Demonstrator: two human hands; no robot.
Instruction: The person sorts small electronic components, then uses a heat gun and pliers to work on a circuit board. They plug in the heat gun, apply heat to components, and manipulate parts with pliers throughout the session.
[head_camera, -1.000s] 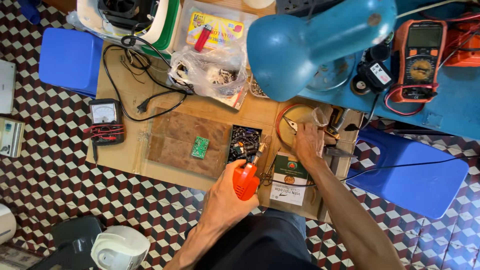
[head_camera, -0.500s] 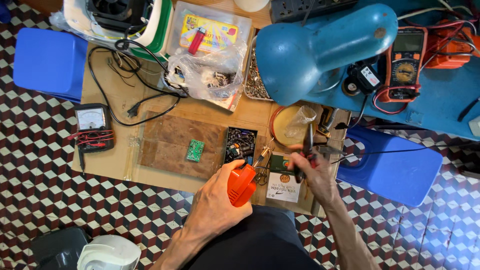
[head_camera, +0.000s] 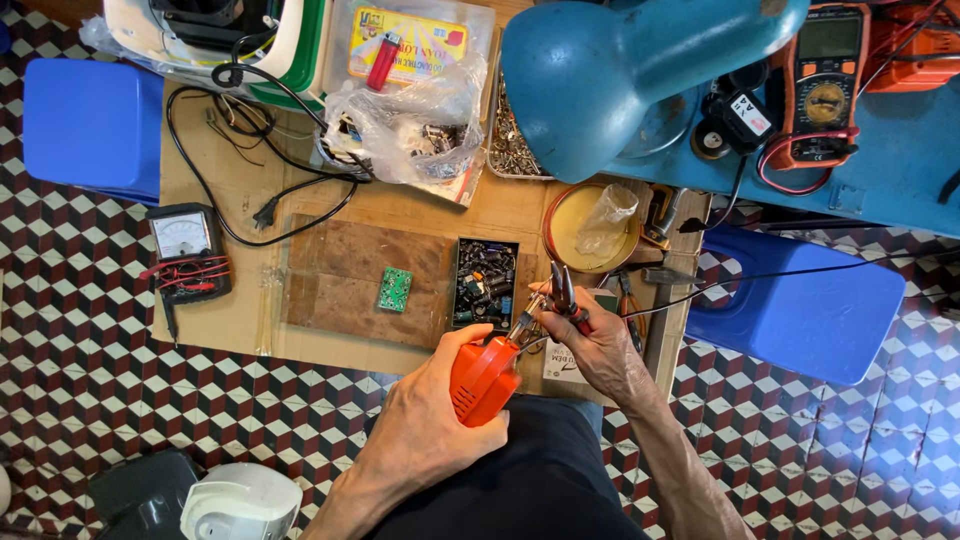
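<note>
From the head camera, looking straight down: the left hand (head_camera: 430, 425) is wrapped tight round the body of an orange soldering gun (head_camera: 484, 378), fingers closed on the grip, its metal tip angled up and right toward the other hand. The right hand (head_camera: 597, 345) is pinched shut on a pair of slim pliers (head_camera: 563, 290), whose dark jaws stand up past the fingertips; whether they hold anything I cannot tell — it is too small.

The gun looks like hard plastic, stiff and fairly chunky, probably with some weight in the body, so the fat orange housing seems the proper place to hold it, well back from the tip, which I'd treat as hot. The pliers look light and rigid, best held by the handles.

Both tools meet just over the near edge of the low wooden board (head_camera: 350, 280), beside the small black tray of components (head_camera: 486, 284). A little green circuit board (head_camera: 394, 289) lies apart to the left. Room is tight on the right: a blue lamp (head_camera: 640, 70) hangs over the yellow dish (head_camera: 570, 225), and a thin black cable (head_camera: 760, 275) runs across toward a blue stool (head_camera: 810, 310). To the left, past the analogue meter (head_camera: 185, 250), the patterned floor offers more room.
</note>
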